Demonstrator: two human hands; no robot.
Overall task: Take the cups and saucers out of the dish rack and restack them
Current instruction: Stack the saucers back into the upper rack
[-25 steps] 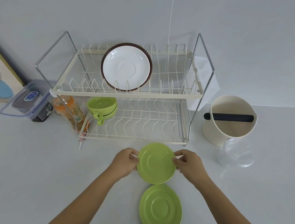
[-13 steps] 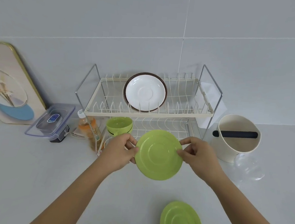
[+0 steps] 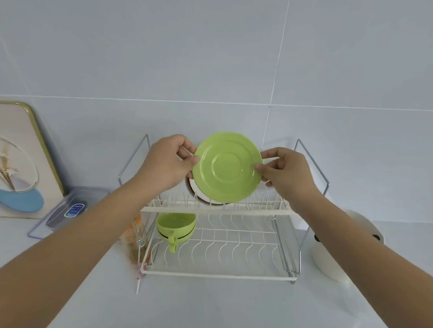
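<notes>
Head view: both hands have lifted the green saucer (image 3: 226, 170) from low in front of the dish rack (image 3: 219, 241) up to its top tier. Left hand (image 3: 168, 164) and right hand (image 3: 285, 174) pinch opposite rims. It hangs upright just before the white saucer (image 3: 202, 197). Green cups (image 3: 175, 226) sit below (bottom tier, left). Looks like restacking into the rack.

My left hand (image 3: 167, 164) and right hand (image 3: 285, 175) pinch opposite edges of a green saucer (image 3: 227, 170), held upright over the dish rack (image 3: 219, 241) top tier. Stacked green cups (image 3: 175, 228) sit lower left; rack on white bench (image 3: 198, 312).
</notes>
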